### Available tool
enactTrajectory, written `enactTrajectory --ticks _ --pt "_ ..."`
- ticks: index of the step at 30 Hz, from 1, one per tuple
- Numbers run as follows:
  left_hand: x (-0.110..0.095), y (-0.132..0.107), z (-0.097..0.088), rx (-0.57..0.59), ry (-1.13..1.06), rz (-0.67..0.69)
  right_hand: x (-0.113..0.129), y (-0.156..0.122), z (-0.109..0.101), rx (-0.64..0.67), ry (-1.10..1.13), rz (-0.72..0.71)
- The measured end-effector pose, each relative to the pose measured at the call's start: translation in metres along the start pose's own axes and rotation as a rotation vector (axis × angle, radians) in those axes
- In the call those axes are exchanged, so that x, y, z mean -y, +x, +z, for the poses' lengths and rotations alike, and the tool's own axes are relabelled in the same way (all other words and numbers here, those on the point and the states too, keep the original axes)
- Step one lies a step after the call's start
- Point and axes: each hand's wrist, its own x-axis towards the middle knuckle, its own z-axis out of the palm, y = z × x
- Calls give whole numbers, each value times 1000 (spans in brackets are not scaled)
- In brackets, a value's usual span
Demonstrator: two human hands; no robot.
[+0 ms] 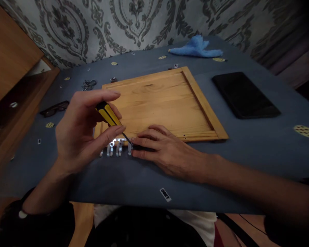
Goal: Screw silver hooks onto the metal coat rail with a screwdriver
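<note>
My left hand [83, 132] is closed round a screwdriver [109, 116] with a yellow and black handle, its tip angled down to a metal hook rack [115, 146] at the near edge of a wooden tray-like panel [167, 103]. My right hand [159, 147] lies flat, fingers stretched out and pressed on the right end of the hook rack and the panel's near edge. The rack shows several small silver hooks hanging over the blue cloth.
A blue cloth [221, 154] covers the table. A black phone [244, 94] lies at the right, a blue fluffy thing [195, 48] at the back, glasses [54, 109] and keys [89, 84] at the left. A wooden cabinet [10, 58] stands at the left.
</note>
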Motion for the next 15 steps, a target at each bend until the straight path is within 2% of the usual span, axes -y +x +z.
enactTrajectory --ticks 4,11,15 --pt "1 4 1 -51 -105 78 0 0 0 -5 2 -4" --pt "8 -3 9 -244 -267 135 -1 0 1 -12 -5 -10" --pt "11 -5 10 -266 -256 140 -1 0 1 -14 -19 0"
